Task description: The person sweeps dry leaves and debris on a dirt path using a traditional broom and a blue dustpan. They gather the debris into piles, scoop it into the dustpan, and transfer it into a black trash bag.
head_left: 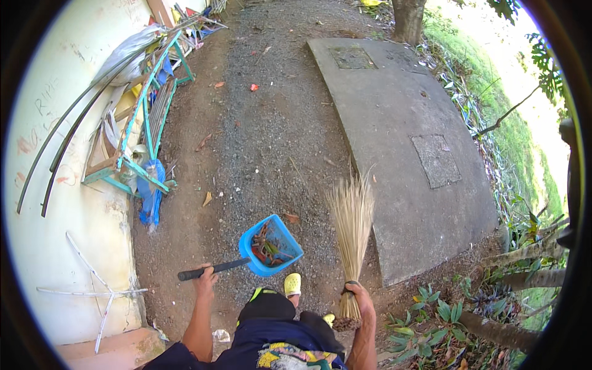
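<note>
Fig.: left hand (pixel 206 275) clenched blue dustpan (pixel 270 245) by its handle, right hand (pixel 359 296) gripped stick broom (pixel 351 237); tilted pan w/ leaves could've spilled, prob. onto the gravel path (pixel 271 123).

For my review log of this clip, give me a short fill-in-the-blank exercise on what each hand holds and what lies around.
1. The left hand grips the black handle of a ____ dustpan.
2. The right hand holds a bundled stick ____ with its bristles pointing away from the person.
3. The dustpan holds dry ____.
4. To the right of the broom lies a grey ____ slab.

Missing words: blue; broom; leaves; concrete
</note>
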`<control>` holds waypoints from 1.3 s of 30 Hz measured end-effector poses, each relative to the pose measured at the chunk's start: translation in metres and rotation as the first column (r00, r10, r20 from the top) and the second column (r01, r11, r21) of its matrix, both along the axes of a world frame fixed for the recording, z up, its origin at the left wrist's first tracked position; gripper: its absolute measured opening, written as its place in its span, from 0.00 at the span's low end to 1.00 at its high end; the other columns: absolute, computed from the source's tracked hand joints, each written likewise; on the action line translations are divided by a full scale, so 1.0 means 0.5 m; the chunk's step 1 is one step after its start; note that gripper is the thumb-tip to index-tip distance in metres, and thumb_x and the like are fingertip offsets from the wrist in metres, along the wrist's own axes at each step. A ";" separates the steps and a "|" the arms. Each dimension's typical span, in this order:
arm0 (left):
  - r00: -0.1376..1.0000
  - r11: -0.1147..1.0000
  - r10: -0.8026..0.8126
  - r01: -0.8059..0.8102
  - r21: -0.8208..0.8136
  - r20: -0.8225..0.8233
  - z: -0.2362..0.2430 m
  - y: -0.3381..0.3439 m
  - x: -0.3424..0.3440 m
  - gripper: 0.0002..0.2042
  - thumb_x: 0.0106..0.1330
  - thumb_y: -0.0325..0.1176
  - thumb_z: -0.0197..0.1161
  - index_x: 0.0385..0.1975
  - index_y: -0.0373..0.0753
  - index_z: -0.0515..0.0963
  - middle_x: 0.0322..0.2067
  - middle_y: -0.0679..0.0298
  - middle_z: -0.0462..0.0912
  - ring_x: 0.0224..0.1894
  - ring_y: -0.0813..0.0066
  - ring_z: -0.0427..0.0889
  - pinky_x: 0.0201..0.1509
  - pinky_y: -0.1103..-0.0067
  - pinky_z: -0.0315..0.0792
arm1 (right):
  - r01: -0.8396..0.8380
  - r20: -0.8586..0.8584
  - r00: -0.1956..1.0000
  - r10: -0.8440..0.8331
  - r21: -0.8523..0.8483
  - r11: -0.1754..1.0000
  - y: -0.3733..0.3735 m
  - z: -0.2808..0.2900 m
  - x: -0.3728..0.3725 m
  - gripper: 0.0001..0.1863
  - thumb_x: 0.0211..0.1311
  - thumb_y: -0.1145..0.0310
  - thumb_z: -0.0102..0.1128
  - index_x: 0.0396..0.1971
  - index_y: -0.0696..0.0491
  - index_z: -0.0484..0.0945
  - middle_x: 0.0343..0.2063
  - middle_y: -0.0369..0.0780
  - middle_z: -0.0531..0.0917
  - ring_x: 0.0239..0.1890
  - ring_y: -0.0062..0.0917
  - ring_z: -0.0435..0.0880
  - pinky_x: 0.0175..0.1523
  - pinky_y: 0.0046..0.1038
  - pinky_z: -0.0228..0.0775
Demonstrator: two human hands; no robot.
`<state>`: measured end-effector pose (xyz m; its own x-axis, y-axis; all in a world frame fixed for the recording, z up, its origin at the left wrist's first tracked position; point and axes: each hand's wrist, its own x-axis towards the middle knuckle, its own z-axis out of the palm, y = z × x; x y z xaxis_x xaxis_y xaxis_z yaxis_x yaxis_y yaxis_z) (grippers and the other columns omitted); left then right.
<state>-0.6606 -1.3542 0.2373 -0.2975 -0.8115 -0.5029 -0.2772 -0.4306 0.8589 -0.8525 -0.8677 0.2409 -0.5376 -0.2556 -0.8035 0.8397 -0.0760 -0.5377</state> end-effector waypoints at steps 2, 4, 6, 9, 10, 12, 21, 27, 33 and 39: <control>1.000 0.999 0.020 -0.020 0.028 -0.006 -0.021 0.000 -0.029 0.13 0.63 0.29 0.68 0.47 0.39 0.78 0.44 0.59 0.79 0.47 0.62 0.82 0.52 0.64 0.80 | 0.012 -0.034 0.999 -0.010 0.059 0.998 0.052 0.016 0.034 0.12 0.66 0.64 0.61 0.44 0.54 0.76 0.27 0.42 0.83 0.25 0.32 0.85 0.31 0.36 0.81; 0.995 0.995 0.096 -0.097 0.011 0.021 -0.051 -0.008 -0.032 0.13 0.63 0.29 0.68 0.47 0.40 0.78 0.46 0.59 0.79 0.48 0.62 0.82 0.52 0.64 0.80 | 0.115 0.131 0.985 -0.113 -0.008 0.993 0.110 0.038 0.070 0.12 0.67 0.64 0.61 0.45 0.53 0.75 0.29 0.43 0.83 0.26 0.34 0.85 0.29 0.39 0.81; 0.991 0.992 0.125 -0.126 0.013 0.038 -0.071 0.017 -0.010 0.13 0.63 0.28 0.69 0.46 0.40 0.78 0.47 0.58 0.79 0.48 0.61 0.82 0.52 0.64 0.80 | 0.224 0.353 0.914 -0.201 -0.025 0.974 0.139 0.082 0.089 0.15 0.67 0.60 0.61 0.43 0.55 0.75 0.27 0.46 0.83 0.24 0.37 0.85 0.27 0.41 0.81; 0.990 0.990 0.143 -0.142 0.005 -0.013 -0.076 0.023 -0.022 0.13 0.63 0.29 0.69 0.47 0.40 0.78 0.49 0.57 0.79 0.49 0.59 0.81 0.53 0.64 0.82 | 0.338 0.462 0.833 -0.304 0.009 0.941 0.192 0.039 0.105 0.21 0.67 0.53 0.58 0.35 0.60 0.78 0.23 0.47 0.84 0.21 0.37 0.84 0.29 0.39 0.82; 0.990 0.990 0.139 -0.139 0.019 -0.014 -0.081 0.018 -0.027 0.13 0.64 0.29 0.69 0.48 0.40 0.78 0.49 0.57 0.79 0.49 0.58 0.81 0.53 0.65 0.82 | 0.352 0.398 0.855 -0.333 0.028 0.936 0.192 0.010 0.098 0.22 0.67 0.52 0.58 0.35 0.60 0.78 0.23 0.46 0.84 0.21 0.37 0.84 0.29 0.38 0.81; 0.990 0.989 0.144 -0.144 0.038 -0.007 -0.087 0.011 -0.038 0.13 0.65 0.29 0.68 0.48 0.40 0.78 0.49 0.56 0.79 0.51 0.57 0.81 0.54 0.65 0.82 | 0.392 0.431 0.812 -0.394 0.099 0.915 0.188 -0.084 0.059 0.18 0.67 0.56 0.59 0.34 0.59 0.79 0.22 0.43 0.84 0.22 0.34 0.84 0.30 0.35 0.80; 0.979 0.993 0.112 -0.104 -0.057 0.171 0.007 -0.025 -0.197 0.11 0.66 0.30 0.66 0.48 0.40 0.80 0.51 0.57 0.80 0.54 0.58 0.82 0.57 0.63 0.80 | 0.054 0.128 0.989 -0.067 0.104 0.993 -0.156 -0.076 -0.489 0.17 0.62 0.62 0.62 0.43 0.60 0.78 0.27 0.41 0.83 0.26 0.28 0.84 0.33 0.33 0.76; 0.969 0.981 0.182 -0.169 -0.092 0.167 0.055 -0.035 -0.292 0.12 0.67 0.30 0.66 0.49 0.40 0.77 0.53 0.58 0.80 0.55 0.59 0.82 0.60 0.62 0.79 | -0.051 0.135 0.990 0.034 0.124 0.991 -0.136 0.050 -0.446 0.20 0.62 0.66 0.64 0.50 0.58 0.71 0.29 0.42 0.81 0.23 0.28 0.84 0.29 0.32 0.79; 0.946 0.952 0.301 -0.292 -0.087 0.117 0.066 -0.103 -0.277 0.10 0.68 0.29 0.65 0.47 0.39 0.78 0.54 0.56 0.81 0.54 0.57 0.84 0.59 0.62 0.81 | -0.379 0.357 0.870 0.341 0.041 0.924 -0.146 0.068 -0.432 0.19 0.65 0.66 0.64 0.51 0.57 0.72 0.30 0.42 0.83 0.26 0.29 0.87 0.31 0.32 0.81; 0.927 0.926 0.375 -0.374 -0.048 0.022 0.076 -0.252 -0.143 0.11 0.67 0.27 0.64 0.47 0.37 0.77 0.54 0.53 0.82 0.52 0.55 0.85 0.57 0.62 0.83 | -0.827 0.407 0.494 0.768 -0.052 0.560 -0.307 -0.113 -0.517 0.19 0.62 0.58 0.66 0.39 0.61 0.82 0.36 0.45 0.89 0.33 0.29 0.88 0.41 0.33 0.81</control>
<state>-0.7322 -1.4803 0.2751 0.0473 -0.8814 -0.4701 -0.1288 -0.4721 0.8721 -1.1110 -1.0210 0.1841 0.1613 -0.3061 -0.9382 0.6220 0.7696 -0.1441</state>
